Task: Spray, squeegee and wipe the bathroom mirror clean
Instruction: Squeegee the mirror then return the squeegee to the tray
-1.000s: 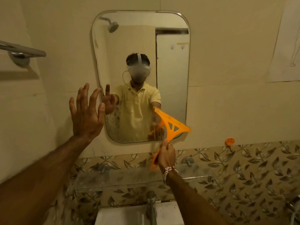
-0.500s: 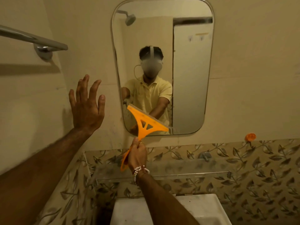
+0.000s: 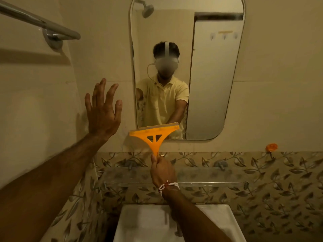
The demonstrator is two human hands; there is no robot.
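Note:
A tall mirror (image 3: 209, 84) with rounded corners hangs on the beige wall ahead. An orange squeegee (image 3: 154, 135) has its blade level across the mirror's bottom left corner. My right hand (image 3: 162, 172) is shut on its handle just below. My left hand (image 3: 103, 110) is raised left of the mirror, fingers spread, palm toward the wall, holding nothing. Whether it touches the wall I cannot tell. The mirror reflects a person in a yellow shirt.
A glass shelf (image 3: 209, 177) runs under the mirror above a white basin (image 3: 139, 224). A metal towel bar (image 3: 43, 23) juts out at the upper left. A small orange hook (image 3: 271, 147) sits on the wall at right, over leaf-patterned tiles (image 3: 262, 198).
The squeegee has swept from the mirror's lower right to its lower left corner, and its blade turned level. The view shifted left and down. My left hand stayed raised and open.

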